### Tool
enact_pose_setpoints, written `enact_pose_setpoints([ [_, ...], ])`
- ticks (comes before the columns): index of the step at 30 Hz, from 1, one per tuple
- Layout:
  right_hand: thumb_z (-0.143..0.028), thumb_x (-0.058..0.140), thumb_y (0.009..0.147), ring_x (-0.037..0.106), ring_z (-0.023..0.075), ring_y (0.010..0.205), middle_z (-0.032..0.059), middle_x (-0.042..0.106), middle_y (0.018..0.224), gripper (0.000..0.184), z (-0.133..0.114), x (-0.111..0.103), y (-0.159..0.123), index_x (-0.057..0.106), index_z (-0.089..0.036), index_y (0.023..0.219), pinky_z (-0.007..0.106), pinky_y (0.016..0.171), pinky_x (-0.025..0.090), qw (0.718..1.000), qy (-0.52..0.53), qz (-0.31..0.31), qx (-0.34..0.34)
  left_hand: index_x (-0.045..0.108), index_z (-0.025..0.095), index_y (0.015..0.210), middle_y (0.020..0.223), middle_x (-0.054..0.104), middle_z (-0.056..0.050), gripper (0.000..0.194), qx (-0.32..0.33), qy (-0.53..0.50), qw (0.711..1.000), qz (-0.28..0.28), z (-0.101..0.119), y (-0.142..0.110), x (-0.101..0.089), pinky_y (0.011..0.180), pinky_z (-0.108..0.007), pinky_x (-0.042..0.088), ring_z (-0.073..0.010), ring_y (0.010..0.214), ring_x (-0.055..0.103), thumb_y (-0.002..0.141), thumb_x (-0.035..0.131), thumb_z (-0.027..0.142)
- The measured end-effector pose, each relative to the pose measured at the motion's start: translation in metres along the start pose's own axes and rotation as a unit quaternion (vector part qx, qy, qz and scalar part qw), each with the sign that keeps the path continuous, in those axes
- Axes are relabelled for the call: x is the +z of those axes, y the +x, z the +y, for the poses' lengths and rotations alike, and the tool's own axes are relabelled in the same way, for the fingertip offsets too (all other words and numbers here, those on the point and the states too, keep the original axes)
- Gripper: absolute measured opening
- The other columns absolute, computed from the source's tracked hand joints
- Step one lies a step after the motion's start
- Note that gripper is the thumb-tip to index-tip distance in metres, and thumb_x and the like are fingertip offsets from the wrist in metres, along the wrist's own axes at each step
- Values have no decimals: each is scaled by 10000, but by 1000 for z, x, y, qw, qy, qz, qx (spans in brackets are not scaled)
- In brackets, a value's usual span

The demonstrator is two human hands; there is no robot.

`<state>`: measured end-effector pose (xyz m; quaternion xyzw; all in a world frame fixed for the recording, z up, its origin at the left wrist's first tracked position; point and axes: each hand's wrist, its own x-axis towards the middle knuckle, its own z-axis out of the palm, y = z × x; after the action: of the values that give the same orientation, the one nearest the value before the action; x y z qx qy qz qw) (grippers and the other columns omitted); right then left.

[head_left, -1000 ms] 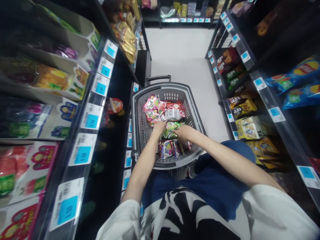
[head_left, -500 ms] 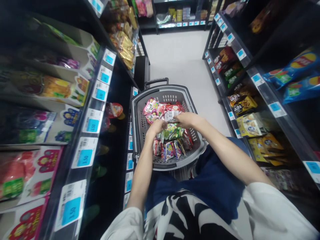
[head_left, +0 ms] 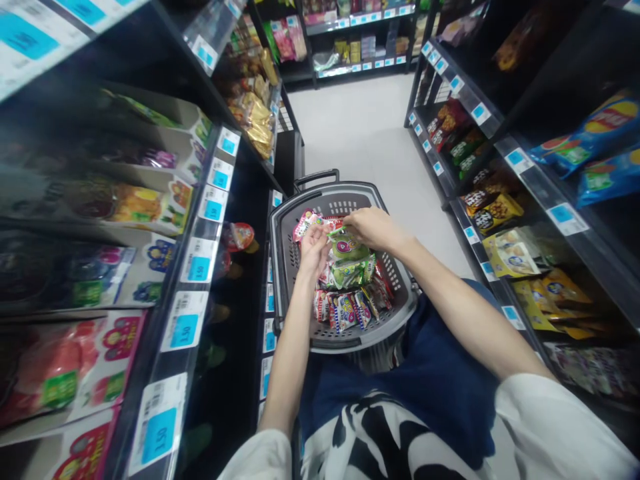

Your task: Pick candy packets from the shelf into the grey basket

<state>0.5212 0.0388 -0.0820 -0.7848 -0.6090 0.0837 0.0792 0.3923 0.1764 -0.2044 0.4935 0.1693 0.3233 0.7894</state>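
Observation:
A grey shopping basket (head_left: 400, 320) stands in front of my knees with several small snack packets in it. My right hand (head_left: 373, 227) pinches the top edge of a green candy packet (head_left: 350, 247) at the basket's middle. At that packet's upper left corner, the curled fingers of my left hand (head_left: 315, 250) close on the same edge. Another green packet (head_left: 353, 272) lies just below. Pink-and-white packets (head_left: 305, 223) show behind my left hand, partly covered. Along the near side of the basket is a row of small striped packets (head_left: 345, 312).
Left of me rises a shelf with boxed fruit snacks (head_left: 65, 380) and price tags (head_left: 185, 320). The right shelf (head_left: 530, 180) holds yellow bags (head_left: 555, 293) and blue chip bags (head_left: 595, 147). Pale floor (head_left: 360, 127) runs to a far shelf (head_left: 360, 67).
My right hand has moved slightly up and away from me, and a green packet now stands raised between my hands. The red and pink packets behind are more covered. The view has shifted slightly.

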Motion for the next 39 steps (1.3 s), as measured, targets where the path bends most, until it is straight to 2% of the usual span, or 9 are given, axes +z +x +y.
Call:
enact_pose_setpoints([
  [4,-241,493,1041,646,217,845,123,724,976,260,1,4,2,735,-163,1094,328,720,360,998,27,34,35,615,268,1214,1227,664,-76,739,-12,50,998,-43,1,-4,0,857,-291,556,-185,1039,677,630,905,616],
  [6,-280,489,1050,644,215,849,116,725,974,272,5,2,3,731,-171,1105,322,707,352,995,44,65,65,645,217,1197,1215,693,-103,781,-34,135,986,-86,0,-8,4,925,-338,563,-225,1072,688,559,959,540],
  [9,-327,455,1067,643,216,878,106,727,1008,310,12,-2,5,724,-188,1132,317,709,359,986,64,110,110,674,156,1127,1090,746,-102,697,-71,210,968,-119,-3,-15,14,868,-394,605,-243,958,720,559,960,443],
  [11,-343,460,1065,638,213,865,101,724,997,312,14,-4,5,726,-198,1134,317,714,365,981,70,126,130,680,140,1100,1018,762,-89,641,-85,216,966,-116,-4,-18,21,787,-394,623,-228,858,725,589,935,432],
  [13,-340,474,1056,630,210,840,104,717,966,303,15,-3,6,732,-197,1124,320,721,371,979,71,132,141,690,133,1059,985,768,-79,606,-76,231,964,-109,-4,-19,25,795,-388,621,-214,831,722,572,940,393],
  [17,-323,491,1044,619,208,815,113,711,947,292,14,0,9,743,-191,1109,329,729,373,978,69,129,148,692,136,1044,1010,775,-75,621,-39,266,957,-107,-4,-16,25,910,-404,592,-217,906,723,521,955,342],
  [22,-309,486,1039,616,207,799,114,717,940,291,17,3,13,747,-188,1083,330,710,354,979,69,122,146,679,135,1064,961,779,-69,612,-44,269,954,-126,-3,-15,23,921,-410,584,-227,910,726,547,936,341],
  [30,-304,474,1039,609,209,808,122,719,959,300,20,5,13,744,-177,1067,336,707,354,979,73,126,140,681,143,1065,1050,770,-72,614,-46,280,952,-117,-3,-15,23,929,-378,572,-212,937,716,523,938,274],
  [39,-196,453,991,535,256,1118,107,641,1224,336,26,11,15,745,-202,1156,375,855,417,976,100,166,96,683,139,999,951,768,-50,551,-43,281,951,-119,2,-17,27,864,-349,589,-201,864,706,519,924,263],
])
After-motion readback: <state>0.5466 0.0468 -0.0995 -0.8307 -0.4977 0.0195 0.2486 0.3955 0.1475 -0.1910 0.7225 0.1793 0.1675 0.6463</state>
